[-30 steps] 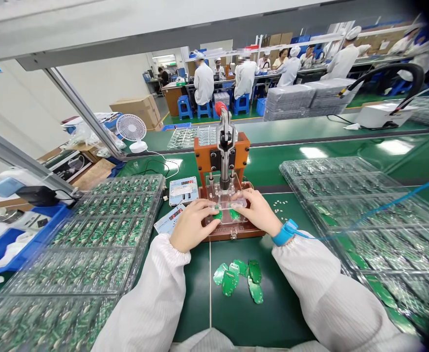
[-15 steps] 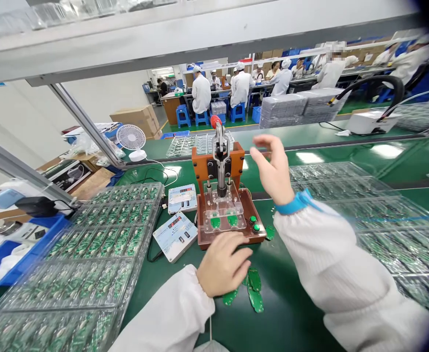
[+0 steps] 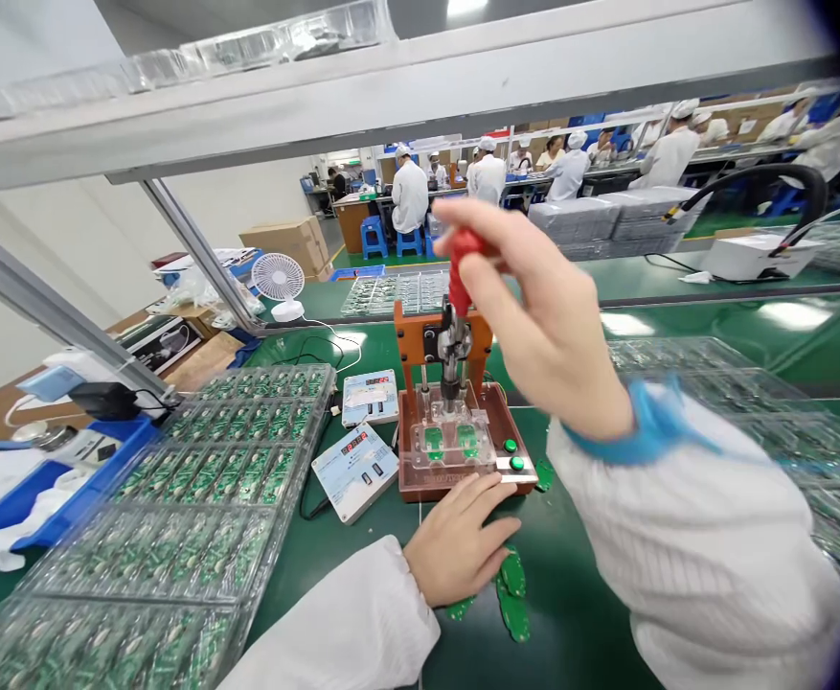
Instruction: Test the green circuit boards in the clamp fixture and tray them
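Note:
My right hand (image 3: pixel 545 316), with a blue wrist strap (image 3: pixel 649 422), is closed around the red handle (image 3: pixel 461 273) of a toggle-clamp press (image 3: pixel 452 350). The press has an orange frame on a brown base (image 3: pixel 420 487). Under its clear plate lie two green circuit boards, the left board (image 3: pixel 434 442) and the right board (image 3: pixel 466 440). My left hand (image 3: pixel 463 546) lies flat, palm down with fingers stretched, at the front edge of the base. Several loose green boards (image 3: pixel 512 609) lie beside and partly under it.
Trays of boards stand left (image 3: pixel 233 508) and right (image 3: pixel 742 383). Two meter boxes with displays, the near box (image 3: pixel 354 470) and the far box (image 3: pixel 369 398), sit left of the press. A small fan (image 3: pixel 278 278) stands behind. A shelf beam (image 3: pixel 391 96) crosses overhead. Co-workers sit farther back.
My right hand has moved from beside the press onto its red handle and closed on it. My left hand now touches the base's front edge. The camera view has shifted slightly.

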A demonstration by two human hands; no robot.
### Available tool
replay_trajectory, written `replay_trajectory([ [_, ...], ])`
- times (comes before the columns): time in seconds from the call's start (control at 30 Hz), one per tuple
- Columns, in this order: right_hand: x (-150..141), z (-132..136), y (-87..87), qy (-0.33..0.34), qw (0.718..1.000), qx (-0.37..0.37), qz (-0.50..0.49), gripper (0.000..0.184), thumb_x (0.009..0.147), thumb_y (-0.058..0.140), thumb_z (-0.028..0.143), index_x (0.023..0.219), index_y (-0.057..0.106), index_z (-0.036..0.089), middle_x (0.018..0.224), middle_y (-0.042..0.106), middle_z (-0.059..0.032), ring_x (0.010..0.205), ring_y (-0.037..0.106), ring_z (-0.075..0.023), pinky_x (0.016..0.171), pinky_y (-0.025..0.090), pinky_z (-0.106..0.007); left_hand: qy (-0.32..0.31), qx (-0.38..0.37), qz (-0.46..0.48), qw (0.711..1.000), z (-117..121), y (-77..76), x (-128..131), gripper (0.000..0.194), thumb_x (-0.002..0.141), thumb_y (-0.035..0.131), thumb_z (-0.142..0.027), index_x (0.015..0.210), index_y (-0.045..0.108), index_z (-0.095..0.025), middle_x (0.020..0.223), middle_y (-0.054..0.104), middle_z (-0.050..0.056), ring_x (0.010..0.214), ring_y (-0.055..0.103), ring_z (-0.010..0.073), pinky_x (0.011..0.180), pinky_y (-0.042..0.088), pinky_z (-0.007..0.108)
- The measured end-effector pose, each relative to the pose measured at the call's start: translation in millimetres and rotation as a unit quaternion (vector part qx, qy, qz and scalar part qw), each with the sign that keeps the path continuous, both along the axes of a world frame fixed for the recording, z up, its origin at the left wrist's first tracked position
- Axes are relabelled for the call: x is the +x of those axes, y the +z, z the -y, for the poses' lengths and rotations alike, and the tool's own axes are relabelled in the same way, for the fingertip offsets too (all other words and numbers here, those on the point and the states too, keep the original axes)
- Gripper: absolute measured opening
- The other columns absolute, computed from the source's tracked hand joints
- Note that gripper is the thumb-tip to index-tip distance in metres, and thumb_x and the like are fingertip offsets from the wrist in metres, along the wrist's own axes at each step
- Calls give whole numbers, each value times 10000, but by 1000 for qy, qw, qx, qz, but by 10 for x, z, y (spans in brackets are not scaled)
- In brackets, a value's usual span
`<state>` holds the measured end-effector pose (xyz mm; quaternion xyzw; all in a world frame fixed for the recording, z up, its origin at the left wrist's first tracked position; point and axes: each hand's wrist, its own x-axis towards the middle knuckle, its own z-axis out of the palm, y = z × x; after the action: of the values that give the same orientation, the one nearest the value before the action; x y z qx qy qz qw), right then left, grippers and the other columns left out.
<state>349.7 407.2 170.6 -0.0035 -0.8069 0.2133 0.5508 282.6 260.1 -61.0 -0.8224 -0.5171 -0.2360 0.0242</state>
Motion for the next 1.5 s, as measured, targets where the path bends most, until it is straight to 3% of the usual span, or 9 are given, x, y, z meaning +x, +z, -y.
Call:
replay_trajectory([
  [0.1,226,240,-262,-64,995,80,7,344,1058,465,194,1368,587,280,1282,716,-30,1186,675,-206,1015,541,-393,5,-4,-3,1000,-8,-25,6,275,998,523,-254,1242,628,-181,1566,453,102,1508,339,276,1251,320,491],
  [0.2,310,272,-471,-76,991,113,6,405,1019,533,114,1377,583,298,1281,734,-14,1200,681,-197,1027,507,-373,8,-12,-1,1000,-19,-39,6,285,1006,528,-288,1254,624,-184,1578,432,97,1518,316,273,1257,306,489],
  [0.53,306,171,-1061,38,998,51,21,606,953,441,-59,1432,565,292,1399,665,-46,1421,527,-240,1146,482,-469,10,-6,19,1000,-29,-1,24,326,982,558,-269,1297,606,-202,1501,505,103,1485,363,258,1251,308,473],
  [0.7,199,194,-1179,68,997,15,-18,667,942,462,-57,1472,527,344,1426,639,-18,1435,509,-244,1178,488,-514,13,-9,17,1000,-30,34,23,302,977,565,-272,1265,618,-196,1472,528,109,1437,426,254,1219,361,433],
  [1.03,115,294,-1336,45,998,-11,-34,729,919,520,-22,1530,436,367,1487,584,-13,1501,415,-286,1199,460,-589,-2,12,37,999,-61,-9,-20,270,1005,511,-289,1175,694,-187,1271,678,120,1246,609,262,1064,521,410],
  [1.2,102,303,-1339,43,998,-16,-31,740,908,525,-35,1538,427,341,1492,567,-26,1519,384,-274,1219,444,-556,-9,35,143,989,31,208,-85,268,1034,465,-284,1046,720,-203,1114,756,53,1047,708,183,940,575,320],
  [1.37,74,325,-1344,41,998,-15,-44,727,894,545,-35,1524,448,315,1467,578,-44,1517,385,-292,1222,433,-567,142,104,217,960,191,580,-487,195,1013,511,-213,986,703,-193,859,756,34,772,707,155,731,574,291],
  [1.43,65,332,-1346,37,998,-17,-47,722,893,556,-22,1516,454,328,1458,586,-46,1512,394,-306,1209,442,-587,247,91,192,945,177,679,-801,196,1015,514,-233,1013,706,-200,954,751,57,890,710,190,826,585,337],
  [1.5,61,333,-1348,35,998,-20,-43,719,896,559,-8,1517,449,338,1460,586,-49,1508,398,-314,1199,450,-598,340,5,104,935,106,723,-1133,199,958,606,-263,1118,708,-202,1216,701,105,1216,621,291,1055,511,472],
])
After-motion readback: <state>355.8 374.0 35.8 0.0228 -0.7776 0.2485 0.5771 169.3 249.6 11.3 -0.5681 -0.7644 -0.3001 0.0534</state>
